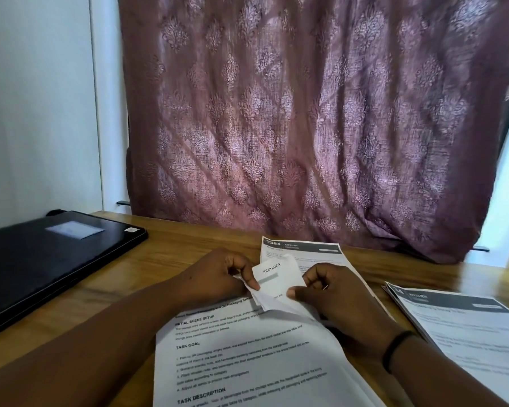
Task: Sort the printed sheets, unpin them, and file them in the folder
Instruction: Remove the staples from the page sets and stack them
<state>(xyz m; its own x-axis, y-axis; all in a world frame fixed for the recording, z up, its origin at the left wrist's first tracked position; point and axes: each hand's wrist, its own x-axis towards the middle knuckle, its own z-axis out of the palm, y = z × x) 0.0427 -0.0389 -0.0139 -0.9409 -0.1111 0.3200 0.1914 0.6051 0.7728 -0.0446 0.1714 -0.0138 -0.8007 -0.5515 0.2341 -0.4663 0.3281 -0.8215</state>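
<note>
While both hands pinch the folded slip (276, 282) marked "SECTION 9", it sits just above the near sheet's (247, 362) top edge. Left hand (218, 274) nips its left edge with curled fingers; right hand (332, 292) pinches its lower right corner. Left of the slip lies the black folder (41, 259); right of it, another stack (467, 327).

A patterned mauve curtain (291, 118) hangs behind the wooden table (165, 254).
</note>
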